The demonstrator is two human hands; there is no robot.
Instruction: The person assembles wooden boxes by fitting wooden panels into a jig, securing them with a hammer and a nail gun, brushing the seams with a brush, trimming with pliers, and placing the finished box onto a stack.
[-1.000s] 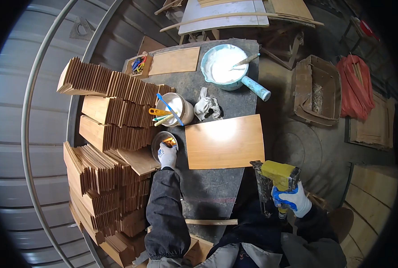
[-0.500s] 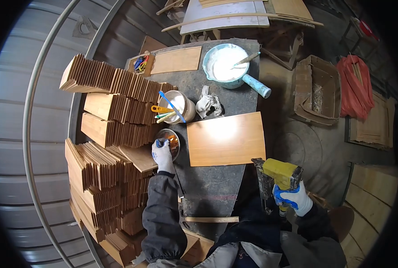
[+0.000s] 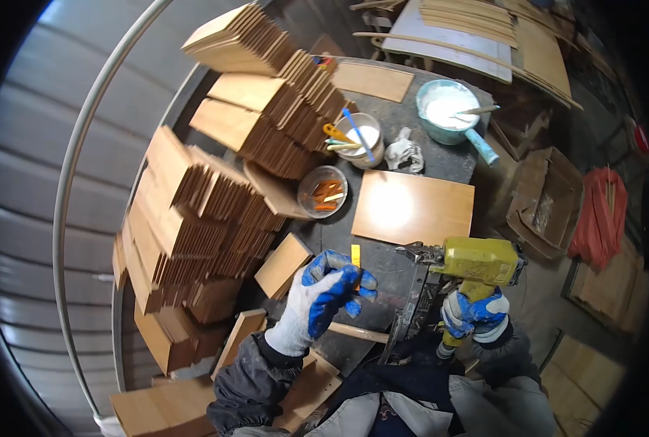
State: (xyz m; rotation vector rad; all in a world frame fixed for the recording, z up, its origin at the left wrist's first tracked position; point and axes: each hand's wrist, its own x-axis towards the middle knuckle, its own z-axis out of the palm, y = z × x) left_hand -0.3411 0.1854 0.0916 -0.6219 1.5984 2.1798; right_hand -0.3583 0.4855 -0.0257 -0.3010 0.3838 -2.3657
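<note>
Glare whitens the wooden board point(image 3: 413, 209); fisheye-curved edges fade black.

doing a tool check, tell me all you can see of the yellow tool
The yellow tool looks like a nailer or stapler: scuffed yellow body, dark rear end, yellow handle with a metal-looking fitting at its foot, and a long, dark magazine. The gloved right hand grips the handle. It is held by the near edge of the wooden panel, nose toward the picture's left.
</note>
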